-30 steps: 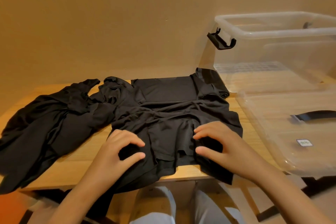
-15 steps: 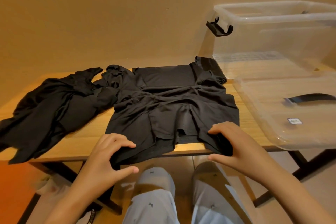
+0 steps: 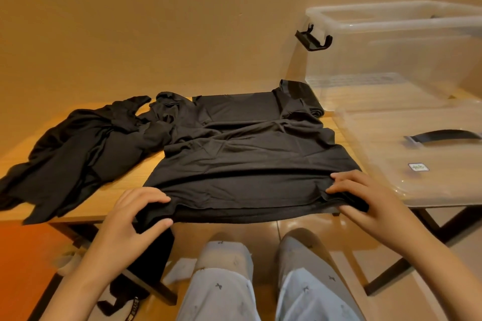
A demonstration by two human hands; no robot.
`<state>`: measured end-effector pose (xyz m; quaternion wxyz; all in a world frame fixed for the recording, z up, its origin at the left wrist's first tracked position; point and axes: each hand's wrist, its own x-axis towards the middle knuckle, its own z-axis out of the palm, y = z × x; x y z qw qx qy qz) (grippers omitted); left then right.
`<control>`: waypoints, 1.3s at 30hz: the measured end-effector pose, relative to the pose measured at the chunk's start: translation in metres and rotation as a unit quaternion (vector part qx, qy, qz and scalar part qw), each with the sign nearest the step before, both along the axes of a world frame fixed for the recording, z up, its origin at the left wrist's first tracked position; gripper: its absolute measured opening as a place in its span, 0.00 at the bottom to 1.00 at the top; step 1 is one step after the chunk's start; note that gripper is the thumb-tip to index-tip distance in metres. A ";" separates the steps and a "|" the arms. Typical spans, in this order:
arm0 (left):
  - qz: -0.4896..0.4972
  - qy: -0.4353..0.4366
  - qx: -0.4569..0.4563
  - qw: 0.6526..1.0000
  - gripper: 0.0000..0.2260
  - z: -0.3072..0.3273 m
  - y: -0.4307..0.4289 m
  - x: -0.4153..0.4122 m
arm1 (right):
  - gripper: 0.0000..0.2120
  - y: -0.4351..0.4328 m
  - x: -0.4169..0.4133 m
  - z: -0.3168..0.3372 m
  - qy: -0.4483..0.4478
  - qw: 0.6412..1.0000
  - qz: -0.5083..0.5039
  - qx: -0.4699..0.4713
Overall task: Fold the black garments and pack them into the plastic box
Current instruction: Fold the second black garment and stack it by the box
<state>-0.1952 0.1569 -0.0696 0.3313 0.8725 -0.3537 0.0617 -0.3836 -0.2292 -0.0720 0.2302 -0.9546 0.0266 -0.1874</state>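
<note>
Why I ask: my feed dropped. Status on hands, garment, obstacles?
Left hand, right hand both pinching near hem of spread black garment. Not yet folded. Plastic box open; its lid lies beside the garment.

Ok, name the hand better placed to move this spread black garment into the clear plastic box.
Probably right: the right hand grips the corner of the spread black garment nearest the clear plastic box; the left hand grips the far corner.

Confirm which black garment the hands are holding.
The spread-out garment at table centre; left hand and right hand pinch its near hem. The crumpled garment lies untouched at left.
</note>
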 end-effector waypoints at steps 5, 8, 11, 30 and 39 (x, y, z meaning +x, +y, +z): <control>0.017 -0.019 0.015 1.000 0.19 -0.008 0.006 0.002 | 0.17 -0.003 -0.001 0.004 -0.037 0.999 0.003 0.016; 0.034 -0.003 -0.021 0.999 0.14 -0.007 0.010 0.002 | 0.10 -0.007 -0.003 0.001 -0.034 0.999 -0.005 0.008; 0.039 0.015 -0.039 0.998 0.12 -0.005 0.012 0.004 | 0.17 -0.007 -0.004 0.001 -0.023 0.999 -0.020 0.014; 0.035 0.124 -0.106 0.986 0.15 0.025 -0.001 0.046 | 0.12 -0.004 0.033 0.020 0.049 0.994 -0.039 0.086; 0.079 0.075 -0.172 0.979 0.09 0.038 -0.008 0.042 | 0.06 -0.007 0.034 0.024 -0.007 0.973 -0.095 0.209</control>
